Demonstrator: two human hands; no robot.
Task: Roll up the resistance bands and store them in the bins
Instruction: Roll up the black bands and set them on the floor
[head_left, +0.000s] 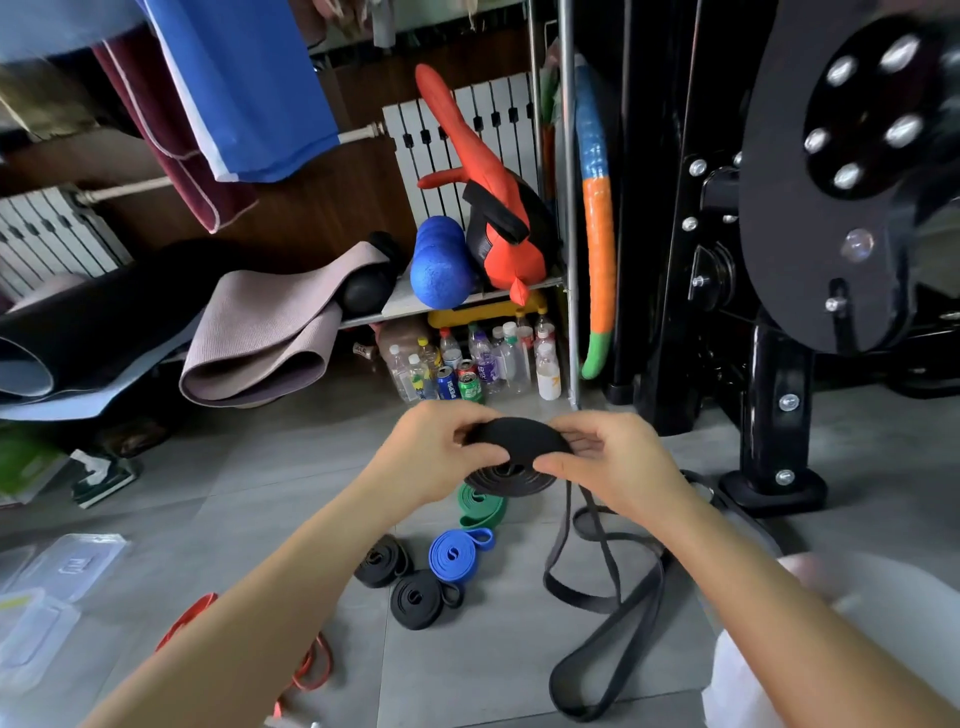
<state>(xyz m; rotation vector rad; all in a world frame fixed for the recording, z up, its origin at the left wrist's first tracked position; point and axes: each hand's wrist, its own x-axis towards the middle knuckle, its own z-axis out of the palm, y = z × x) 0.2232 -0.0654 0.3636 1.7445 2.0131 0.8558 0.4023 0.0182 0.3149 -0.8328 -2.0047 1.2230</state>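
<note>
Far left: clear plastic bins (31, 613) on the floor (260, 493), well apart from the rolled bands; contents too blurred to tell.
Lower left: red band (306, 670), lying loose and not yet rolled beside the left forearm.
Centre floor: two black rolls (418, 600), a blue roll (454, 553) and a green roll (480, 506), wound up and grouped close together, not yet binned.
Left hand (441, 457): curled round the left edge of the black coil (514, 452), fingers over the top, thumb underneath.
Coil: partly wound, held in the air above the green roll, gripped from both sides.
Loose tail (602, 597): dropping from the coil and looping across the floor near the machine base (774, 488).
Right hand (618, 462): pinching the coil's right edge, thumb in front, fingers behind.
Handling: judged light, soft and springy; apt to unwind if released; best squeezed flat across both faces with the outer wrap pinned and the tail fed in taut.
</note>
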